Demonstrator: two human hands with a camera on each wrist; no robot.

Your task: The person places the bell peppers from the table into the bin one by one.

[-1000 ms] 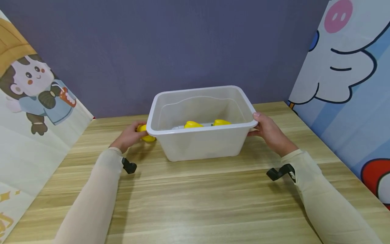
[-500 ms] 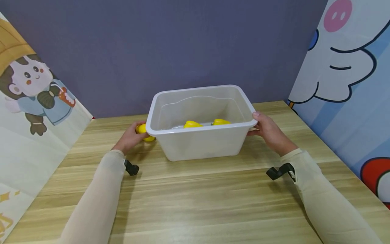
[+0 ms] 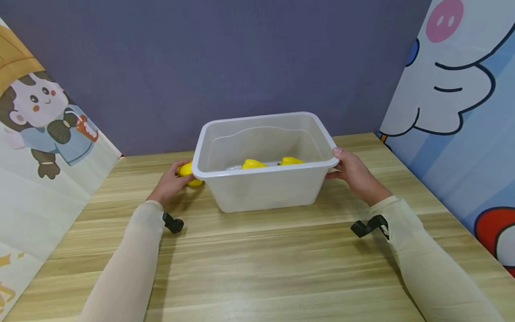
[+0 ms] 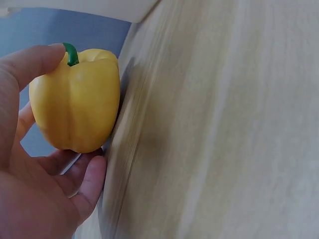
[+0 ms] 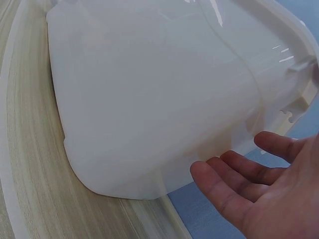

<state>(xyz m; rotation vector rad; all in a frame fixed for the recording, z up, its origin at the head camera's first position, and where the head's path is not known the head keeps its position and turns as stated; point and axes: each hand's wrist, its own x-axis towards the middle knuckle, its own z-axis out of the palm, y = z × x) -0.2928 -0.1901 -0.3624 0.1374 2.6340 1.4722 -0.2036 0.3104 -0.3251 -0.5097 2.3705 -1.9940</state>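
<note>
A white translucent plastic bin point(image 3: 261, 173) stands in the middle of the wooden table. Two yellow peppers point(image 3: 253, 164) point(image 3: 291, 161) lie inside it. My left hand point(image 3: 172, 181) grips a third yellow pepper point(image 3: 187, 171) on the table, just left of the bin. In the left wrist view this pepper point(image 4: 77, 119) has a green stem, with my thumb at the stem and my fingers point(image 4: 89, 179) curled under it. My right hand point(image 3: 353, 173) is at the bin's right end with the thumb on the rim. Its fingers point(image 5: 234, 189) lie straight beside the bin wall point(image 5: 149, 99), below the rim.
Cartoon-printed panels point(image 3: 44, 134) point(image 3: 454, 112) stand along the table's left and right sides, with a purple wall behind. Bare wooden tabletop point(image 3: 257, 268) stretches between the bin and me. Black camera mounts point(image 3: 365, 227) sit on both wrists.
The left hand with the pepper has shifted only slightly beside the bin. The right hand and the bin have stayed where they were.
</note>
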